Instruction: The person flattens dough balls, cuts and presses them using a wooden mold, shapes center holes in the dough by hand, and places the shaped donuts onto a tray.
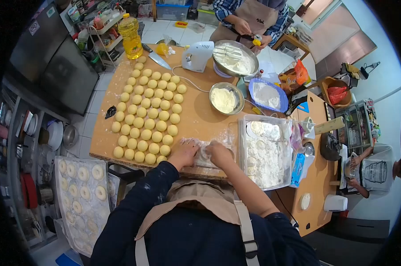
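Observation:
On the table's near edge lies a flour-dusted, whitish sheet or board point(202, 158). My left hand point(186, 153) rests at its left side with the fingers stretched out over it. At its right side my right hand point(220, 155) has curled fingers; whatever they hold, if anything, is hidden. Many round, pale yellow dough balls point(151, 123) stand in rows to the left of my hands. Just right of my right hand is a clear plastic box point(242, 146) of white flour point(267, 155), with round dough pieces partly buried in it.
Behind the dough balls are a knife point(158, 58), an oil bottle point(131, 37) and a hand mixer point(198, 56). Bowls of cream point(224, 100) and a blue tub point(252, 88) stand farther back. Ring-shaped dough fills a tray point(104, 186) lower left. Two other people point(253, 22) work nearby.

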A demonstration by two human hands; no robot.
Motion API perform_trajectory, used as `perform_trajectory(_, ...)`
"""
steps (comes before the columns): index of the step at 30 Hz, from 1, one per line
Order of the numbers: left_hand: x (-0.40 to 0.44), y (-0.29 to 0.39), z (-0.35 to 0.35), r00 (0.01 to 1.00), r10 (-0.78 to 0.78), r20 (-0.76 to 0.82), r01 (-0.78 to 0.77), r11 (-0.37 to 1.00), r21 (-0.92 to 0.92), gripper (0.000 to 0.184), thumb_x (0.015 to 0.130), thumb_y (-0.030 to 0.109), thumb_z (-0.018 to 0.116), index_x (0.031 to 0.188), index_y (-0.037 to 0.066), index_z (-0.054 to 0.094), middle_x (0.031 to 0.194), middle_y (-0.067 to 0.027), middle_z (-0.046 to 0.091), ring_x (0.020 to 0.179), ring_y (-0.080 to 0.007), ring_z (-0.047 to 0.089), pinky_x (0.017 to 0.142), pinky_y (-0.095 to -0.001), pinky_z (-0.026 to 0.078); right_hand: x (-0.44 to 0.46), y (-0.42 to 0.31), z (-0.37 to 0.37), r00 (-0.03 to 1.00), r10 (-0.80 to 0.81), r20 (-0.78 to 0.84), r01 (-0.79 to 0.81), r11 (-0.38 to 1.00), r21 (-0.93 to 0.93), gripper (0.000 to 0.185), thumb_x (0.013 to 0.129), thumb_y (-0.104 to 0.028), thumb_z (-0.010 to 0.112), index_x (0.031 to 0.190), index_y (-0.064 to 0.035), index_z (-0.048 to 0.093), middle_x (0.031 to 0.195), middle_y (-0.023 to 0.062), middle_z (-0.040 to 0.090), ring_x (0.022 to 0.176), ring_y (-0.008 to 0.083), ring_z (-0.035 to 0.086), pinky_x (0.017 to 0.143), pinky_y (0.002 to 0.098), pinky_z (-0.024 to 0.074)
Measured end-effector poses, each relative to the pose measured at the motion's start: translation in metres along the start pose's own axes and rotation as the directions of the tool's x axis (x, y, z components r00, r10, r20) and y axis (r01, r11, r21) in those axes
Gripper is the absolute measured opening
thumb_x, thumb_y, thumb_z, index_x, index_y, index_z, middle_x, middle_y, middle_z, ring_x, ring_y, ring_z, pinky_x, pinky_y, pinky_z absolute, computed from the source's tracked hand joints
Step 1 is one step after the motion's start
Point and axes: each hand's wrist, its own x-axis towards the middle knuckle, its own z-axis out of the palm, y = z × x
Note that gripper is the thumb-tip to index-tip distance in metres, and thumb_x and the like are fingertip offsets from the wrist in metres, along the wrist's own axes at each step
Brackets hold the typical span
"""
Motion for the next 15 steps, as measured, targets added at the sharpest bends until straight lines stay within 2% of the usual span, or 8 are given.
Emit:
perform_trajectory(3,0.003,-0.003,0.010,1.000,-0.010,-0.016,0.010,1.000,-0.025,0.086,0.056,0.030,0.083,0.132,0.012,0.047,0.133,-0.0121,0.047,0.127,-0.0301,0.042,0.107,-0.0493,0.029,0.012,0.037,-0.007,0.979,-0.009,-0.205,0.010,1.000,0.003,0.017,0.076,-0.005,0.060,0.092,-0.0094,0.064,0.100,0.0139,0.056,0.097,0.0320,0.058,0.079,0.0429,0.0497)
perform_trajectory(6,0.001,-0.005,0.013,0.998,0.026,-0.064,-0.027,1.000,-0.011,0.089,0.056,0.032,0.083,0.134,0.012,0.045,0.133,-0.0120,0.047,0.128,-0.0299,0.041,0.108,-0.0491,0.029,0.024,0.058,-0.029,0.966,0.196,-0.170,-0.203,0.979,-0.026,0.022,0.077,-0.004,0.059,0.098,-0.0098,0.063,0.100,0.0143,0.057,0.100,0.0327,0.056,0.082,0.0428,0.0485)
perform_trajectory(9,0.003,-0.003,0.009,1.000,-0.001,-0.019,0.001,0.999,-0.048,0.085,0.057,0.024,0.081,0.133,0.010,0.046,0.137,-0.0144,0.044,0.132,-0.0317,0.036,0.110,-0.0494,0.026,0.033,0.086,-0.009,0.948,0.228,-0.221,-0.249,0.966,-0.072,0.029,0.078,-0.005,0.058,0.106,-0.0091,0.060,0.100,0.0145,0.057,0.102,0.0324,0.056,0.084,0.0431,0.0476)
perform_trajectory(12,0.004,-0.002,0.010,1.000,-0.014,0.013,0.013,0.998,0.067,0.093,0.058,0.034,0.083,0.138,0.013,0.040,0.136,-0.0117,0.044,0.130,-0.0292,0.039,0.110,-0.0477,0.026,0.022,0.084,0.010,0.898,0.069,-0.435,-0.216,0.930,-0.297,0.030,0.079,-0.006,0.056,0.109,-0.0096,0.058,0.099,0.0150,0.058,0.102,0.0310,0.056,0.080,0.0429,0.0481)
perform_trajectory(15,0.005,-0.003,0.010,0.999,-0.020,0.026,0.019,0.999,0.039,0.094,0.059,0.036,0.083,0.139,0.013,0.039,0.138,-0.0115,0.043,0.132,-0.0290,0.037,0.111,-0.0470,0.025,0.006,0.053,0.011,0.955,0.034,-0.294,-0.117,0.957,-0.267,0.030,0.079,-0.006,0.055,0.108,-0.0107,0.057,0.097,0.0133,0.061,0.097,0.0298,0.058,0.075,0.0419,0.0486)
